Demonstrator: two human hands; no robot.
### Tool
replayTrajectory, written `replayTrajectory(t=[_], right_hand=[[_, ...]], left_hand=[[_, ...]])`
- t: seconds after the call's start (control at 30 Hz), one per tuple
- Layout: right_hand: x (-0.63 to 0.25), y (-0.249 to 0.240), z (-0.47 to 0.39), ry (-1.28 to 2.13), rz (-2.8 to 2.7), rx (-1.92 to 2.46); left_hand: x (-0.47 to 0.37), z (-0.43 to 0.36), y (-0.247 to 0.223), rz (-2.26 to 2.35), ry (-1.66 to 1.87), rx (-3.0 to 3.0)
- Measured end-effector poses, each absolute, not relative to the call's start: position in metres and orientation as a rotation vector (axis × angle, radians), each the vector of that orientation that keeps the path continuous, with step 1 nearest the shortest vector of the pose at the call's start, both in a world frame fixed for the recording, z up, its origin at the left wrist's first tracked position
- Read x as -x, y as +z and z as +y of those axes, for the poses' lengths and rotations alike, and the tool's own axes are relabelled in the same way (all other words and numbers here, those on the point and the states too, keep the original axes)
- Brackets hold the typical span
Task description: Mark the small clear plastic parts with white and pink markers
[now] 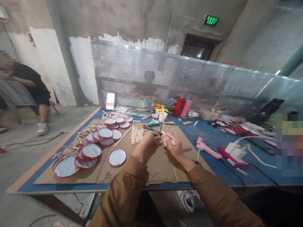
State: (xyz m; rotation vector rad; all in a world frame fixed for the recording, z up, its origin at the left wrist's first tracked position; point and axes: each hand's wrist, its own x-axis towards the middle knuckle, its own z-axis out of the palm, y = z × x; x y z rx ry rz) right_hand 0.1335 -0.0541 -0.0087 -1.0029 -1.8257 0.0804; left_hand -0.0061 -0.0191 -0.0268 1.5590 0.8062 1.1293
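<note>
Over the brown cardboard (151, 176), my left hand (149, 142) pinches a small reddish-brown stick (160, 129) that stands up from its fingertips. Close beside it, my right hand (174, 144) is closed round a white marker with a dark red part (165, 143). The hands are nearly touching. Green-handled pliers (153, 125) lie just beyond them. Pale wooden sticks (136, 135) lie in a loose pile left of my left hand. A round red-rimmed disc (117, 157) lies flat nearer the front, beside a heap of similar discs (91, 151).
At right are a pink glue gun (208, 148) and a purple power strip (232, 157) with white plugs and cables. A red bottle (179, 106), a pink bottle (186, 108) and a cup (163, 117) stand at the back. A seated person (30, 78) is at far left.
</note>
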Motion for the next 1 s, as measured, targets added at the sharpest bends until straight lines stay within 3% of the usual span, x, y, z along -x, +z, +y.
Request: replayTrajectory(t=[0.2, 0.33, 1.0], right_hand=[[-0.132, -0.009, -0.055, 0.099, -1.879, 1.016], [-0.132, -0.010, -0.055, 0.101, -1.883, 1.026], [-0.134, -0.003, -0.058, 0.144, -1.792, 1.082]], left_hand=[[0.006, -0.010, -0.031, 0.899, 1.133, -1.670], [0.008, 0.003, -0.028, 0.962, 0.900, -1.681], [0.011, 0.002, -0.023, 0.960, 0.887, -1.626]])
